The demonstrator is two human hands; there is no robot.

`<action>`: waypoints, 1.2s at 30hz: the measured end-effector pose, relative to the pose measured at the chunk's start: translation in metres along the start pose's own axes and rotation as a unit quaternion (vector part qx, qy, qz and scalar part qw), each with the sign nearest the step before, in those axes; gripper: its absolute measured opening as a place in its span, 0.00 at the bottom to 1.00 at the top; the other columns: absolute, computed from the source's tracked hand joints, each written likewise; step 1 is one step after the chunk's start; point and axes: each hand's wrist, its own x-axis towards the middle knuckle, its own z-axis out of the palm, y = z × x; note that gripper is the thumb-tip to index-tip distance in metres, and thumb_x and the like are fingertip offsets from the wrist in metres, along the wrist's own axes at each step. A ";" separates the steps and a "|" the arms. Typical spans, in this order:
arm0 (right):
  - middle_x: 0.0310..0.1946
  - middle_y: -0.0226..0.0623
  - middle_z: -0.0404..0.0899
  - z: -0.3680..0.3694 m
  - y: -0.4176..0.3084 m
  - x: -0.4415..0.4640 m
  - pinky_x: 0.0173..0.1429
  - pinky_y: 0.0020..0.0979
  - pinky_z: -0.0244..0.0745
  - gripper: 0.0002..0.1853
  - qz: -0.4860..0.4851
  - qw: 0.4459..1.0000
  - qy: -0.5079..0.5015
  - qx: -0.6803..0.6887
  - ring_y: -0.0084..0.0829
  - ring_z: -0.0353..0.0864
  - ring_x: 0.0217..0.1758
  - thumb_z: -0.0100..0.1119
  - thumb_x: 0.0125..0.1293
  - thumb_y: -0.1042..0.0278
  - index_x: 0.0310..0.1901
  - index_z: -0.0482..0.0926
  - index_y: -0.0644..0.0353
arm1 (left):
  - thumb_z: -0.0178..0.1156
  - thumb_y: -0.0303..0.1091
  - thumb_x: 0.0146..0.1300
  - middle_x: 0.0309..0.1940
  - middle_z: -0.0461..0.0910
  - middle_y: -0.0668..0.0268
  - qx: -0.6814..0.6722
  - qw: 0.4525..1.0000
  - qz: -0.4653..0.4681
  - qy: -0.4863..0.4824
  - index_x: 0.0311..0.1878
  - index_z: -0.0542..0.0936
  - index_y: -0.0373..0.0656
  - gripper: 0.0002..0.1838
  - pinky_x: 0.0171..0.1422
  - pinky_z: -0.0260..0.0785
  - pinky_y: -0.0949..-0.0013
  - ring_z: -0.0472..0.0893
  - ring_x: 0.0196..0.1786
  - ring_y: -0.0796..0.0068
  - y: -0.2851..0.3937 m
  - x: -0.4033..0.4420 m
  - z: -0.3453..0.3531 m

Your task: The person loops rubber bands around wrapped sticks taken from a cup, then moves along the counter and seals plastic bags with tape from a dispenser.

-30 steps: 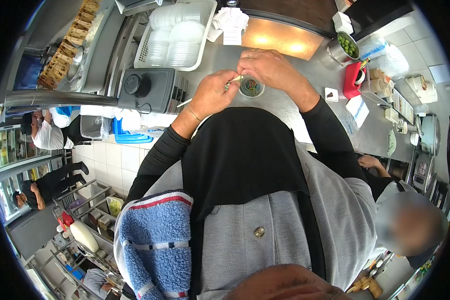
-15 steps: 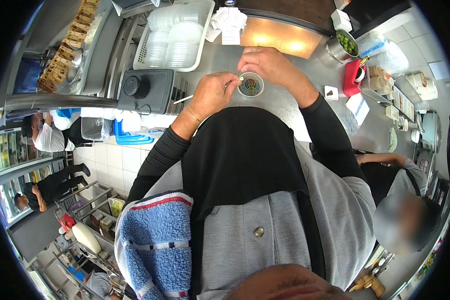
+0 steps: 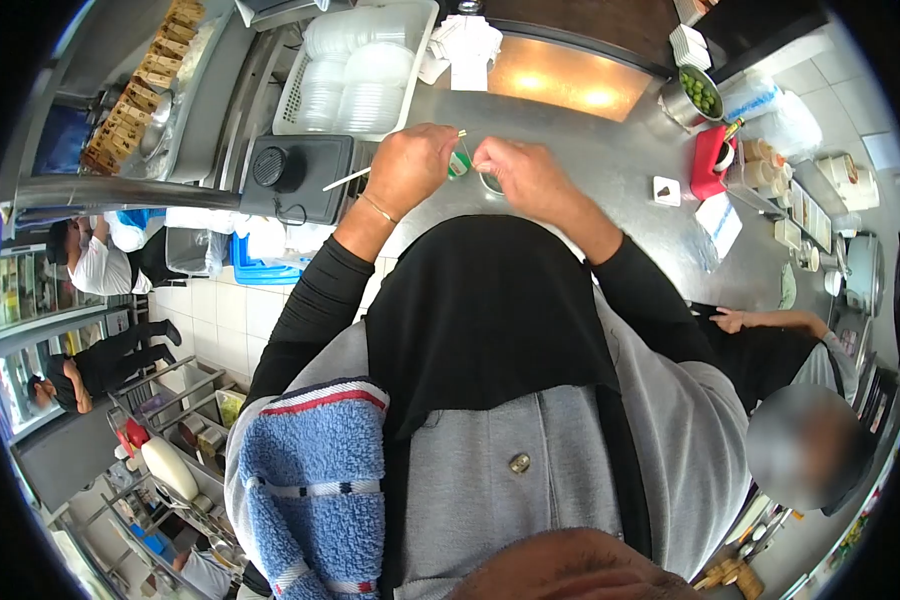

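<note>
Head view: pinching a pale stick [image 3: 346, 180] in left hand [image 3: 408, 168] fingers, bunching right hand [image 3: 527, 178] fingers, unclear on what, partly covering a cup [image 3: 490, 185] on the table [image 3: 610, 165], near side; perhaps risking tipping it through brushing knuckles.

A steel counter [image 3: 610, 160], stacked plastic containers [image 3: 355, 90] and a pot [image 3: 676, 107] of green fruit [image 3: 701, 92], perhaps limes, mark a commercial kitchen.
</note>
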 end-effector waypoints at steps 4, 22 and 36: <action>0.31 0.30 0.81 -0.040 0.012 0.038 0.41 0.31 0.77 0.04 -0.016 0.998 -0.029 -0.054 0.25 0.80 0.34 0.62 0.73 0.70 0.47 0.80 0.57 | 0.69 0.29 0.67 0.38 0.89 0.54 0.040 0.993 0.052 -0.099 0.41 0.89 0.38 0.05 0.45 0.82 0.59 0.89 0.39 0.52 0.027 0.003 0.001; 0.34 0.35 0.85 0.009 0.026 -0.011 0.51 0.33 0.78 0.04 0.101 0.979 -0.016 0.179 0.34 0.86 0.42 0.64 0.74 0.64 0.43 0.83 0.52 | 0.69 0.27 0.65 0.38 0.90 0.57 -0.002 0.992 0.127 0.025 0.40 0.89 0.39 0.04 0.45 0.82 0.60 0.88 0.38 0.55 0.024 0.042 -0.015; 0.38 0.43 0.86 -0.062 -0.004 0.019 0.47 0.43 0.81 0.07 0.051 0.993 0.010 -0.102 0.49 0.87 0.45 0.60 0.76 0.57 0.40 0.82 0.47 | 0.70 0.28 0.65 0.35 0.89 0.60 0.008 0.989 0.145 -0.025 0.42 0.90 0.40 0.05 0.42 0.81 0.61 0.88 0.36 0.58 0.031 0.039 -0.007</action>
